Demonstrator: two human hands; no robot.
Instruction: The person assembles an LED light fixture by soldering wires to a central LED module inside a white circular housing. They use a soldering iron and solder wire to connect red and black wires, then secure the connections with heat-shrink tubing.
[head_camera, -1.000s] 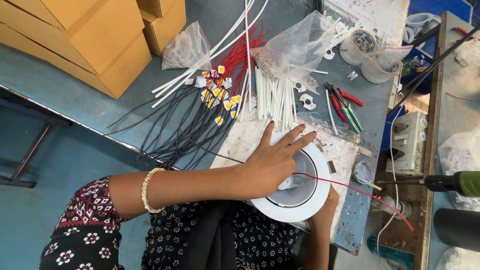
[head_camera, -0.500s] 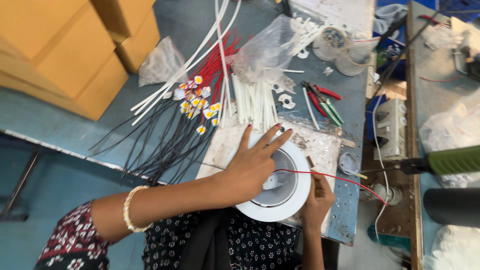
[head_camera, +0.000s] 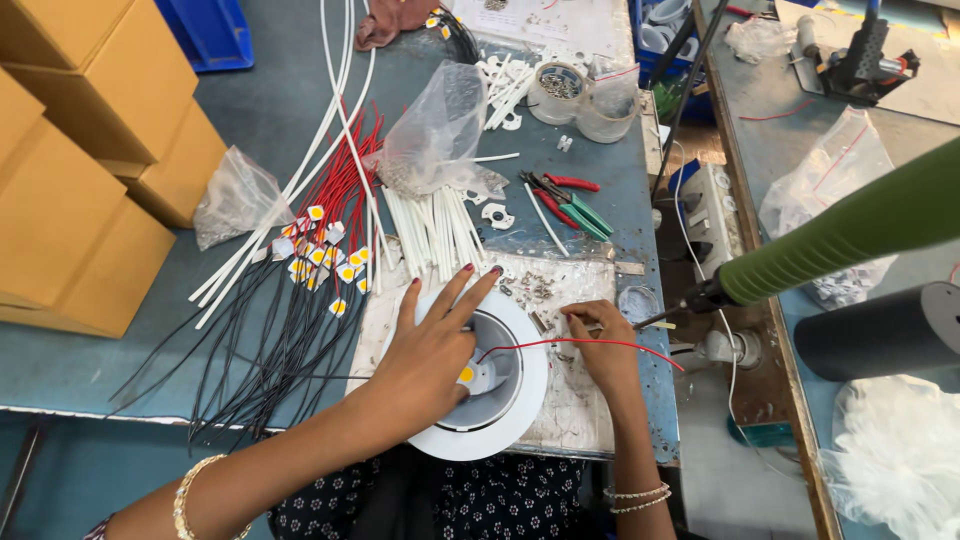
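Note:
A round white lamp housing (head_camera: 510, 420) with a grey inner ring lies on a dirty white sheet (head_camera: 575, 400) at the bench's near edge. My left hand (head_camera: 430, 350) rests flat on the housing, fingers spread across its left rim. A small yellow LED chip (head_camera: 467, 374) shows inside it, and a red wire (head_camera: 580, 344) runs out from it to the right. My right hand (head_camera: 600, 345) sits just right of the housing, fingers pinched at small metal parts (head_camera: 535, 290) on the sheet, with the red wire passing over it.
Black and red wires with yellow-and-white LED chips (head_camera: 320, 255) fan out on the left beside white tubes (head_camera: 435, 230). Clear plastic bags (head_camera: 440, 130), red and green pliers (head_camera: 565, 200), tape rolls (head_camera: 558, 90), brown cardboard boxes (head_camera: 90, 160) and a green-handled tool (head_camera: 840, 235) surround the work area.
The view has shifted and drawn nearer. My left hand stays spread on the housing. My right hand has moved up from under the housing's rim to the sheet beside it.

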